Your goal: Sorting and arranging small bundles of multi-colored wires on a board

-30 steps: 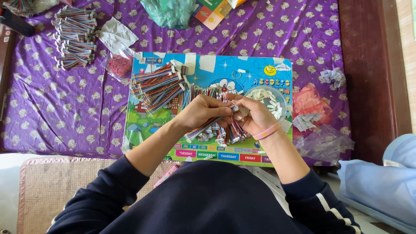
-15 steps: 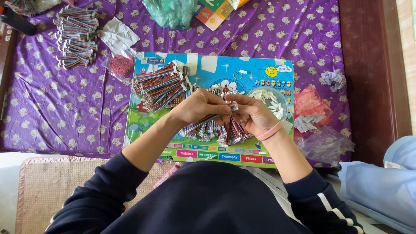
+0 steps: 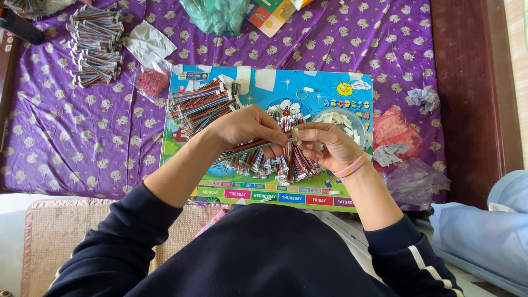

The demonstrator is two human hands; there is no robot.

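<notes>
We see a flat multicoloured ribbon cable (image 3: 250, 148) held level just above the colourful picture board (image 3: 330, 88), which we take as our landmark. The left hand (image 3: 245, 127) is clenched around the cable's middle, fingers curled over it. The right hand (image 3: 324, 144) pinches the cable's white connector end (image 3: 295, 135) between thumb and fingertips; a pink wristband (image 3: 351, 166) sits on that wrist.

Directly beneath the hands, on the board's centre, lies a loose heap of similar cables (image 3: 286, 162) with white ends. On the board's upper left part rests a neater stack of cables (image 3: 198, 104). On its right part stands a clear round bowl of small white pieces (image 3: 344, 118).

Off the board's right edge lie a pink plastic bag (image 3: 399, 129) and a clear plastic bag (image 3: 421, 181), with crumpled paper scraps (image 3: 388, 154) between them. Off its upper left corner sits a small bag of red bits (image 3: 151, 82), and farther left another pile of cables (image 3: 96, 47). Beyond the board's top edge lies a green bag (image 3: 217, 15). Everything rests on a purple patterned cloth (image 3: 66, 137) covering the counter.
</notes>
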